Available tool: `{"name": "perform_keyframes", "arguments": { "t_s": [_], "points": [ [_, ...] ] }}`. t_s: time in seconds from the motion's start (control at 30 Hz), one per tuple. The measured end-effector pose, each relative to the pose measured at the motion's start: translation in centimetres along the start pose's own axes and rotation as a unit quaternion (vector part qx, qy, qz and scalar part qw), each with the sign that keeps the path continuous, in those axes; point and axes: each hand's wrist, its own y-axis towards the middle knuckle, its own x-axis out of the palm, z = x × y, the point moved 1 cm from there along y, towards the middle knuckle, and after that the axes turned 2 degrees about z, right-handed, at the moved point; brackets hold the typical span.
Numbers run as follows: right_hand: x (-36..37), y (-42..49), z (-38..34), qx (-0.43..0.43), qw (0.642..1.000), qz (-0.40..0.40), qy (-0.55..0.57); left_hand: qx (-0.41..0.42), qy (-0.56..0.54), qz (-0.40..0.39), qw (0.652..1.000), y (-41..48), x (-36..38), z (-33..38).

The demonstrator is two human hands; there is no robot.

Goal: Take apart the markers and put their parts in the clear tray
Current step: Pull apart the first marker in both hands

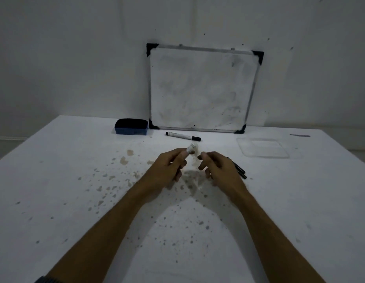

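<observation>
Dim, bluish, grainy light, soft shadows under both forearms, wide-angle bending at edges, slight blur overall

Dim light; a stained white surface (75, 180) meets a bare white wall (75, 58), whiteboard (200, 88) leaning there.

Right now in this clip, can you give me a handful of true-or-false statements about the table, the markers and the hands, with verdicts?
1. The clear plastic tray holds marker parts. False: it looks empty.
2. The left hand grips a white marker barrel. True.
3. The blue whiteboard eraser lies right of the metal-framed whiteboard. False: it lies to its left.
4. A capped white marker with black ends lies in front of the whiteboard. True.
5. The right hand rests inside the tray. False: it is near the left hand, well short of the tray.
</observation>
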Motion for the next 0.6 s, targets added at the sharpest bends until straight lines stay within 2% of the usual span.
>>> {"name": "perform_keyframes", "arguments": {
  "t_s": [0.03, 0.1, 0.2, 0.27, 0.4, 0.5, 0.6],
  "points": [
    [-0.1, 0.2, 0.0, 0.001, 1.0, 0.008, 0.011, 0.017, 0.077, -0.001, 0.997, -0.1, 0.0, -0.1],
    [0.1, 0.3, 0.2, -0.011, 1.0, 0.011, 0.007, 0.085, 0.241, 0.007, 0.967, -0.1, -0.1, -0.5],
    [0.6, 0.6, 0.8, -0.028, 0.998, 0.031, -0.036, 0.159, 0.365, 0.022, 0.917, 0.4, -0.1, -1.3],
    [0.9, 0.8, 1.1, -0.037, 0.996, 0.039, -0.069, 0.176, 0.386, 0.029, 0.905, 0.6, 0.1, -1.5],
    [1.4, 1.6, 0.6, -0.009, 0.997, 0.024, -0.074, 0.2, 0.371, 0.027, 0.906, 0.9, -0.5, -2.4],
    [2.4, 2.8, -0.2, 0.009, 0.987, 0.009, -0.16, 0.198, 0.376, 0.033, 0.905, 1.0, -1.2, -2.6],
    [3.6, 3.4, 0.3, -0.022, 0.985, 0.042, -0.167, 0.18, 0.37, 0.013, 0.911, 1.0, -1.5, -2.7]
  ]
}}
